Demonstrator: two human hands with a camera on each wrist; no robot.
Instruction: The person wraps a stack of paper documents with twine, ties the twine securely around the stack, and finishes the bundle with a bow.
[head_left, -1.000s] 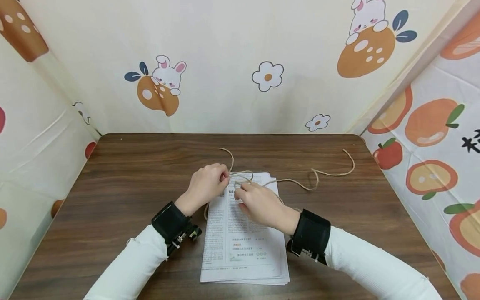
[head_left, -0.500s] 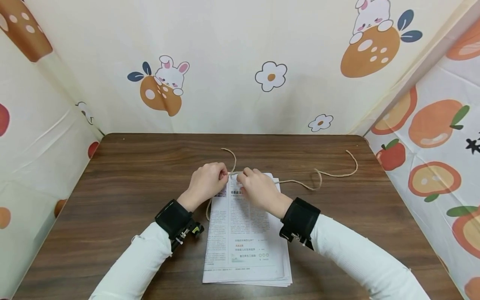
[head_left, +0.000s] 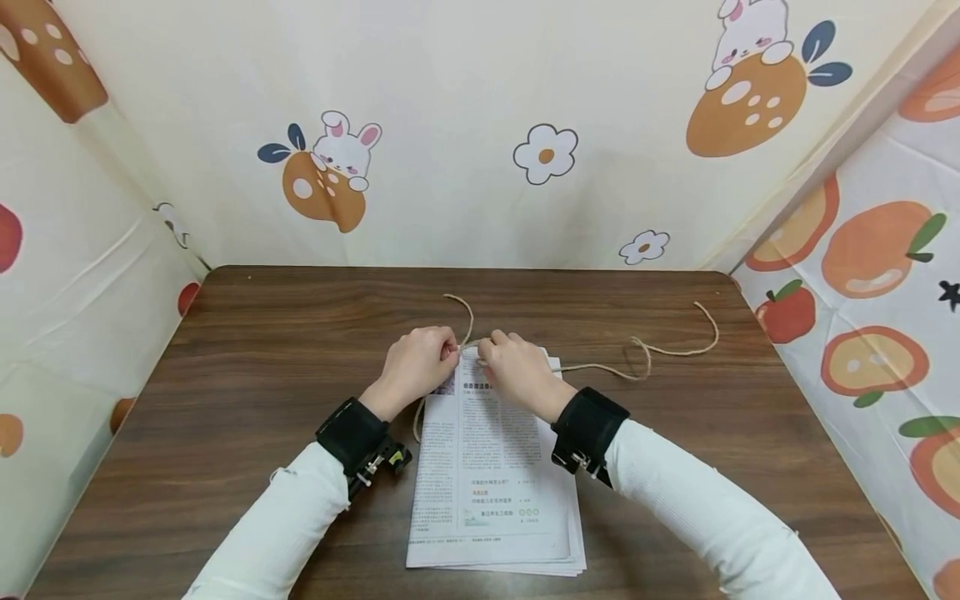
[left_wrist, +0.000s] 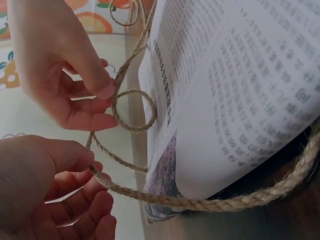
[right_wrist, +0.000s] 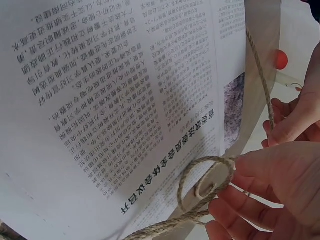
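A folded stack of newspaper point(head_left: 495, 467) lies on the table with rough brown twine point(head_left: 678, 353) passing round it. My left hand point(head_left: 416, 371) is at the stack's far left corner, pinching the twine between thumb and fingers, as the left wrist view shows. Just to its right, my right hand point(head_left: 519, 375) pinches another part of the twine over the far edge. A small loop of twine point(left_wrist: 150, 107) curls out beside the right fingertips. In the right wrist view the same loop point(right_wrist: 182, 182) stands over the printed page. The two hands are close together.
A brown wooden table point(head_left: 315, 333) carries everything. One loose twine end curves behind the left hand; the other trails to the right. Patterned cloth point(head_left: 450, 167) hangs behind the table and at both sides. Black wrist straps point(head_left: 352, 437) circle both white sleeves.
My right hand has moved away from me, up to the far edge of the newspaper, and now pinches the twine there. The left hand has kept its pinch almost in place.
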